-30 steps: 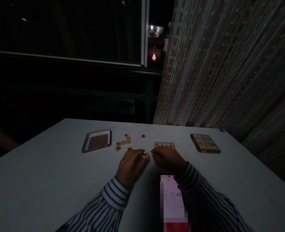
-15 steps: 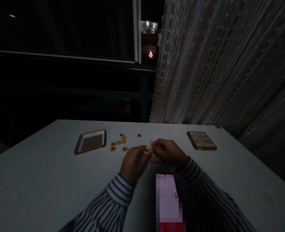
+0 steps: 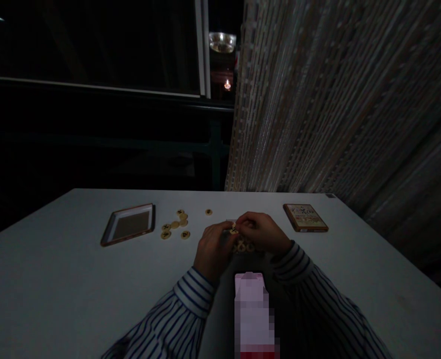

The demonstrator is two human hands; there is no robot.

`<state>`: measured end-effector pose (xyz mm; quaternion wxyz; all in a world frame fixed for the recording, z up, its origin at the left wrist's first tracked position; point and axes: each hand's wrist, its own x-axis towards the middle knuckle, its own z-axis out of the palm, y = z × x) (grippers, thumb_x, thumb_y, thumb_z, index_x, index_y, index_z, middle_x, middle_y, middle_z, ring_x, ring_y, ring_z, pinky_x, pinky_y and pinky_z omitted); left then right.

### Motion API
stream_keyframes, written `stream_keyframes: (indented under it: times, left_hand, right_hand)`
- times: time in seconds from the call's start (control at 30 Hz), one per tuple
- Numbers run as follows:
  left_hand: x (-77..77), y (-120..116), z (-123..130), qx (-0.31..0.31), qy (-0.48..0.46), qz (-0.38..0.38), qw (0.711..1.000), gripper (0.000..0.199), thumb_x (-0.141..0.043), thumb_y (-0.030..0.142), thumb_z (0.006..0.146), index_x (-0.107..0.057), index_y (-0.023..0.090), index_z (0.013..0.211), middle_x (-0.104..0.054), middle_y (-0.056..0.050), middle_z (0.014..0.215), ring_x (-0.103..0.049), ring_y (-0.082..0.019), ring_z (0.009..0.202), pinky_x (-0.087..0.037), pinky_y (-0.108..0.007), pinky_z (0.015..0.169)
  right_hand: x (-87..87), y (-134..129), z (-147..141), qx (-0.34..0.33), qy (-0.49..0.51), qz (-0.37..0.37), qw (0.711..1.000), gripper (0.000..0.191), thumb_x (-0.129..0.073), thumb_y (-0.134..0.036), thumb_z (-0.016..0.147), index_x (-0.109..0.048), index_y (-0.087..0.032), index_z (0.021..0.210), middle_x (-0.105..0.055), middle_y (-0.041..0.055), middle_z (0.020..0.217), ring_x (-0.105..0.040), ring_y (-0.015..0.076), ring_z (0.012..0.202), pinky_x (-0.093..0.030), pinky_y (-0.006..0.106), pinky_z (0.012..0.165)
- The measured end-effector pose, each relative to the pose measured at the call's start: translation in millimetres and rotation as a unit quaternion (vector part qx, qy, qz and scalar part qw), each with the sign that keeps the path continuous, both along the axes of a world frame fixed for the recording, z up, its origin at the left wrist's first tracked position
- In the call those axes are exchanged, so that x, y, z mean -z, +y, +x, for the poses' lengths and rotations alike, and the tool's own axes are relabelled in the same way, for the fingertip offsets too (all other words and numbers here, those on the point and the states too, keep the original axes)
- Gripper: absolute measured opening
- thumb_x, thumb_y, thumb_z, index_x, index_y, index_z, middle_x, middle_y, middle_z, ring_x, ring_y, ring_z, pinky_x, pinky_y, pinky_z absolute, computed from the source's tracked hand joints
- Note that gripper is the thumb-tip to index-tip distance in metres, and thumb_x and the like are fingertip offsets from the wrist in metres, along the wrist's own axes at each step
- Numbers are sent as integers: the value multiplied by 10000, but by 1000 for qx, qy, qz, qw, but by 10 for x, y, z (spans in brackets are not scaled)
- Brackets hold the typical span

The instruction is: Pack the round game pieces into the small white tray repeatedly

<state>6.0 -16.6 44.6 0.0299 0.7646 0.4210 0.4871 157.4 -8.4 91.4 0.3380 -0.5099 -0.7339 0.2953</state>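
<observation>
A round, pale Chinese chess piece with a dark character is pinched by my left hand, its thumb and fingers closed at the edge. My right hand is also closed, and its fingertips meet the same piece from the right. Below the fingers, several more Chinese chess pieces sit close together in a clear plastic holder, partly covered by both hands. Farther left, several loose pieces lie scattered on the white table, with a single piece apart from them.
An open shallow tin stands at the left of the white table. A printed flat box lies at the right. Between my forearms is a lit phone. Behind the table hangs a string curtain beside a dark window.
The piece in my left hand has moved right, over the holder, to my right fingertips. The view has turned slightly right, so the table things appear farther left.
</observation>
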Motion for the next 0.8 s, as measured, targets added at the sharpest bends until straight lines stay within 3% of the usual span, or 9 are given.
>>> stream_keyframes:
  times: [0.1,0.23,0.3,0.4,0.53,0.6,0.8]
  left_hand:
    - [5,0,22,10,-29,-28,999,226,-561,264,739,-545,190,953,-637,-49,928,-585,-183,881,-468,-332,786]
    - [42,-3,35,47,-128,-128,982,230,-579,274,721,-557,189,933,-640,-42,902,-599,-170,848,-482,-315,765]
    - [55,2,46,74,-214,-183,957,226,-597,280,702,-561,178,900,-644,-43,877,-608,-162,824,-489,-302,751]
    - [56,17,64,105,-348,-260,895,225,-637,282,656,-555,158,825,-655,-44,817,-620,-157,776,-496,-288,724]
    - [58,39,70,109,-445,-347,819,260,-684,283,593,-545,144,763,-651,-25,701,-620,-144,687,-493,-255,643]
    - [65,48,63,113,-464,-371,797,285,-699,288,572,-549,140,764,-647,-20,678,-616,-138,658,-487,-243,611]
    - [59,45,35,123,-486,-401,767,289,-723,270,532,-560,142,734,-649,-4,643,-605,-123,617,-470,-232,599]
  right_hand:
    - [-8,6,25,3,-15,12,1000,183,-517,-283,729,-622,-154,807,-652,17,740,-595,115,689,-454,205,615]
    - [10,16,38,2,-29,17,999,190,-529,-293,721,-635,-156,801,-657,19,723,-597,124,675,-447,208,593]
    - [18,20,40,-1,-34,19,999,189,-527,-289,724,-641,-159,799,-660,18,721,-600,125,673,-445,208,591]
    - [26,26,42,-11,-43,25,999,188,-515,-278,735,-650,-168,808,-668,17,751,-603,128,701,-444,213,618]
    - [49,41,40,-30,-59,40,997,197,-496,-276,760,-654,-177,825,-672,12,782,-603,127,734,-437,219,657]
    - [65,51,35,-43,-62,49,996,199,-487,-271,773,-653,-179,834,-672,8,791,-601,122,738,-433,216,665]
    - [81,72,13,-68,-81,67,992,194,-484,-258,790,-650,-182,856,-674,8,813,-600,116,740,-430,213,673]
